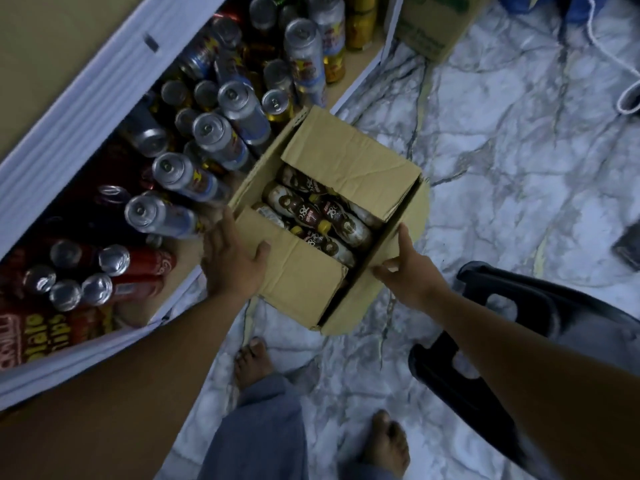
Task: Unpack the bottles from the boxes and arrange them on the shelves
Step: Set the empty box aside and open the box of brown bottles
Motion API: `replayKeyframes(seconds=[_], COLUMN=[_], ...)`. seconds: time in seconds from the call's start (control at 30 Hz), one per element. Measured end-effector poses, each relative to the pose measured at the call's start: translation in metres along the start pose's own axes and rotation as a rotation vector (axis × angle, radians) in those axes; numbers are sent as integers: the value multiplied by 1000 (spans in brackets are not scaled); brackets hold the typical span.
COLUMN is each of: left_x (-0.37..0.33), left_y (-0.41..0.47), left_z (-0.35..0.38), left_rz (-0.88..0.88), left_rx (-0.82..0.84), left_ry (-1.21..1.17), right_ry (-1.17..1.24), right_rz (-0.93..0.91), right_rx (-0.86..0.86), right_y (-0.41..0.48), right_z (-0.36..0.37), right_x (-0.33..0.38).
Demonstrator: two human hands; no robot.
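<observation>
A brown cardboard box (304,278) stands on the marble floor beside the shelf, its flaps partly open. Inside lie several brown-labelled bottles (311,209) with yellow caps, on their sides. My left hand (232,261) rests on the box's left near flap, fingers over its edge and thumb on top. My right hand (405,268) holds the right flap at the box's near right corner, thumb raised along the edge. The low shelf (69,133) to the left is full of silver-topped cans.
Red cans (114,268) and a chips pack (34,334) fill the shelf's near end. A second cardboard box (436,26) stands at the back. A black plastic stool (519,327) lies on the right. My bare feet (252,358) stand on the marble floor below the box.
</observation>
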State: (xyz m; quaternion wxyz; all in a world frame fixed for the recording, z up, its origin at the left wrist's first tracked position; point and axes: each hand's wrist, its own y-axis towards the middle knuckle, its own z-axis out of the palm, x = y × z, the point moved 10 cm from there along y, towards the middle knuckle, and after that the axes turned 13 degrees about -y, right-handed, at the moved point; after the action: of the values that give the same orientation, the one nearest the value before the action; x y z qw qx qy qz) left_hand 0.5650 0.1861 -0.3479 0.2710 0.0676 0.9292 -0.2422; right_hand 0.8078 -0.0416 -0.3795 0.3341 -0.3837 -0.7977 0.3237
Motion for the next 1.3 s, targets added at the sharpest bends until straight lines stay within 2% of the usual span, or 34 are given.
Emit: replayKeyframes(seconds=[0.1,0.27,0.37,0.57,0.67,0.87,1.3], left_x=[14,33,28,21,26,31,20], left_y=[-27,-58,-49,1,17,18,5], left_z=[3,6,5,9,20,25,11], left_rz=[-113,-384,-449,-550,-641,-618,-554], left_rx=[-27,-133,-198,-246,-221,-269,-348], left_ry=[-56,-253,-347,-341,-340,-299,-439], right_ry=[-154,-371,-445,-547,-625,-771,-719], right_rz=[-8,-106,-152,-330,-329,-331,-367], right_rx=[-28,-271,-344,-351,-283,-375,-265], right_y=[1,3,16,72,97,105,98], right_z=[-27,-92,-119,-123,-107,-103,-110], right_x=[9,61,98,175,192,200,202])
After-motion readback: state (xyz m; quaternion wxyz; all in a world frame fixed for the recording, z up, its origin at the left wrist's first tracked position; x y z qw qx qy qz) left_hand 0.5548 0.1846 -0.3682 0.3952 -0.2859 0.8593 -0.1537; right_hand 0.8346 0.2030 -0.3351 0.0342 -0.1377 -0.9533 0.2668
